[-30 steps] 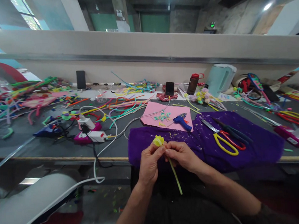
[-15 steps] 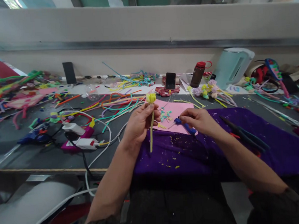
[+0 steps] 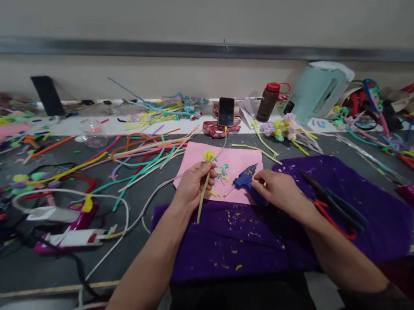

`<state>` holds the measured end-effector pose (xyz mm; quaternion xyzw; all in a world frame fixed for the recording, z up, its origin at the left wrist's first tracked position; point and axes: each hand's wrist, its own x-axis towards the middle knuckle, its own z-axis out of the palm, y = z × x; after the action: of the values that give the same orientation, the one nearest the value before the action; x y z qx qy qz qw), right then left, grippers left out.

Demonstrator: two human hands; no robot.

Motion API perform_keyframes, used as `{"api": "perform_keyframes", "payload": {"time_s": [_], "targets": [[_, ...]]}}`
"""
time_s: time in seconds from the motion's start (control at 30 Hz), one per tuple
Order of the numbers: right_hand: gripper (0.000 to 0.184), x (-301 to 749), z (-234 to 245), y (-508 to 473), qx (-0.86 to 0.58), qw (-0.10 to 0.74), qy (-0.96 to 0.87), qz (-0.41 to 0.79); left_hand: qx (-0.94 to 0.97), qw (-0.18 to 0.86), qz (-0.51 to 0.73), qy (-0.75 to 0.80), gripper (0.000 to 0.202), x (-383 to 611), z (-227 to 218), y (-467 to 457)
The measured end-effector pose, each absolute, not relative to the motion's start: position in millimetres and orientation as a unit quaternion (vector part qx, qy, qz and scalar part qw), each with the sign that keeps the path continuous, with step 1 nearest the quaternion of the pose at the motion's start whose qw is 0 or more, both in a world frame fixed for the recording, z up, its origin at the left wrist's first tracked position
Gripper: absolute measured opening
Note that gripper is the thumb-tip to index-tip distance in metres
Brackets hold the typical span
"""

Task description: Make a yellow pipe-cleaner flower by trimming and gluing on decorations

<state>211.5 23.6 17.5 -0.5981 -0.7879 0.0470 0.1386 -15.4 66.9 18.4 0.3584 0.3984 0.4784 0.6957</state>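
My left hand is closed around the thin green stem of a yellow pipe cleaner flower. The bloom shows above my fingertips and the stem slants down below them. My right hand is closed with its fingertips on a blue hot glue gun, near the handle, which my hand partly hides. The glue gun's dark nozzle points up and to the right, and a pale glue stick juts from its rear. Beneath it is a pink sheet, where small teal and yellow clippings lie between my hands.
A purple cloth with yellow scraps covers the front edge. On it, right of my right arm, lie red-handled pliers and dark scissors-like blades. Pipe cleaners, a phone, a bottle, a kettle and power strips surround it.
The view has tipped downward. My right hand has shifted along the glue gun toward its handle, and its nozzle now shows. My left hand still holds the flower, its stem more slanted.
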Motion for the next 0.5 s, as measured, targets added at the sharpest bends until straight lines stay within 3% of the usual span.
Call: {"api": "perform_keyframes", "payload": {"time_s": [0.17, 0.5], "targets": [[0.040, 200, 11, 21, -0.598, 0.045, -0.800, -0.013, 0.296, 0.718, 0.486, 0.401, 0.017, -25, 17, 69], [0.035, 196, -3, 34, -0.622, 0.018, -0.783, 0.001, 0.176, 0.772, 0.473, 0.388, 0.015, -33, 4, 84]]}}
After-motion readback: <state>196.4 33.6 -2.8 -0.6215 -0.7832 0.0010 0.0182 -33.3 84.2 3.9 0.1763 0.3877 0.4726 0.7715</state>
